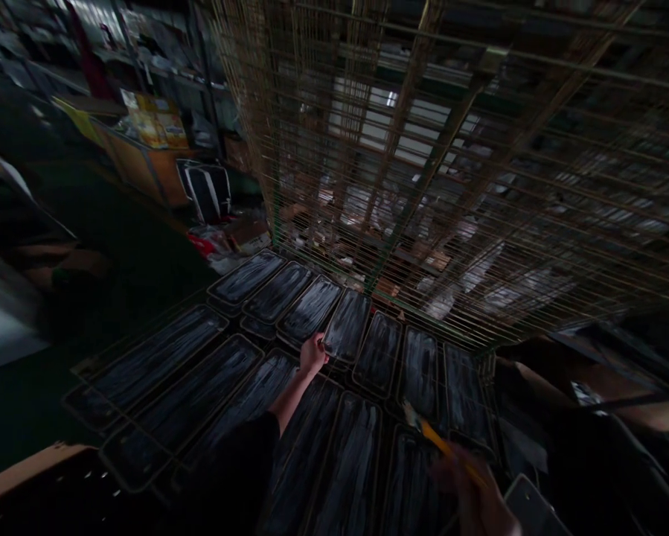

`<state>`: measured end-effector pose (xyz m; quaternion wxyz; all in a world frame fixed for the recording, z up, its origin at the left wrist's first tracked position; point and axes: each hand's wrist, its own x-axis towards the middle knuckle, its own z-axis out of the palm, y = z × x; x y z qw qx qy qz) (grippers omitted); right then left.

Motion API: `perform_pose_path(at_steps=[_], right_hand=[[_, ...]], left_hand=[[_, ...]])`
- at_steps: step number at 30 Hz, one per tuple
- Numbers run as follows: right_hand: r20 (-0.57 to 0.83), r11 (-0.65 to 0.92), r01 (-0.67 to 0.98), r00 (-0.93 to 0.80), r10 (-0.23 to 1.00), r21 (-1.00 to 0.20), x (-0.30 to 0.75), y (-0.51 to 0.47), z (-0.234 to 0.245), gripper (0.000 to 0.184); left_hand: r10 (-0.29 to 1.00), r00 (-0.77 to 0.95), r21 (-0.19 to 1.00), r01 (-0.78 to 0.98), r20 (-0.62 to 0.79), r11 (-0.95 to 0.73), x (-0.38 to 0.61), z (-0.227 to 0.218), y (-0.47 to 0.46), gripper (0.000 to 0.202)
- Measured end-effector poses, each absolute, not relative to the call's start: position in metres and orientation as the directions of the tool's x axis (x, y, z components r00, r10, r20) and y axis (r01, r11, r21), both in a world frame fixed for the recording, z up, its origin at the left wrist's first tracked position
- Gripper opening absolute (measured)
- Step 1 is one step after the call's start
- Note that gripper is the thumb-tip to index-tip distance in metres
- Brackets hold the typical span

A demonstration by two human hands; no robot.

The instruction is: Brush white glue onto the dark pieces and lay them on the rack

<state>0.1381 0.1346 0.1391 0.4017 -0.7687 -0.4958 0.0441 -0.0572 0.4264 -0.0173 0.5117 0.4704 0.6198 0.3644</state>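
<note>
**Left hand on a panel's edge, brush in the right**

Head view: we reach our left hand (313, 353) far forward, arm stretched out over rows of dark panels (239, 376) streaked with white. Its fingers are curled narrow around the near left edge of one panel (348, 325) in the back row. The thumb side is hidden, so we cannot tell how deep the grip goes. We judge that we hold it by the rim to keep our skin off the streaked face, which looks wet or freshly coated.

The other panels lie flat, edge to edge, on both sides of those fingers and between them and our body. Such close packing probably lets each face stay open to the air with none overlapping.

Our right hand (473, 495) is low and close to us, blurred, and closed around the yellow handle of a brush (443, 445). The bristles point up and away from the fingers, just above a panel in the near row. The long handle, we think, keeps the knuckles clear of the surface. Just right of that hand lies a pale, flat piece (535, 510); we cannot tell what it is.

Beyond the left fingertips, a tall wire rack (451, 186) rises with many thin shelves, apparently holding more flat pieces.
</note>
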Motion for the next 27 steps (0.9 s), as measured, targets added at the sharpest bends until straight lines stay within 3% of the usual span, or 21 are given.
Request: perform_pose_path(at_steps=[3,6,14,21,27], right_hand=[[0.247,-0.033,0.671,0.319,0.915,-0.741,0.148,0.212,0.12,0.036],[0.232,0.069,0.65,0.168,0.958,-0.757,0.152,0.293,0.102,0.035],[0.341,0.259,0.779,-0.062,0.938,-0.571,0.15,0.45,0.051,0.029],[0.313,0.25,0.776,-0.072,0.947,-0.579,0.153,0.5,0.016,0.027],[0.195,0.264,0.692,-0.179,0.964,-0.672,0.143,0.464,0.015,0.023]], left_hand=[[0.959,-0.028,0.931,0.233,-0.282,0.28,-0.058,-0.019,0.427,0.03],[0.961,-0.022,0.93,0.247,-0.276,0.273,-0.057,-0.021,0.428,0.032],[0.966,-0.006,0.942,0.22,-0.26,0.255,-0.053,-0.044,0.433,0.029],[0.964,0.012,0.931,0.262,-0.266,0.254,-0.052,-0.053,0.435,0.034],[0.961,0.011,0.918,0.298,-0.277,0.261,-0.054,-0.05,0.434,0.036]])
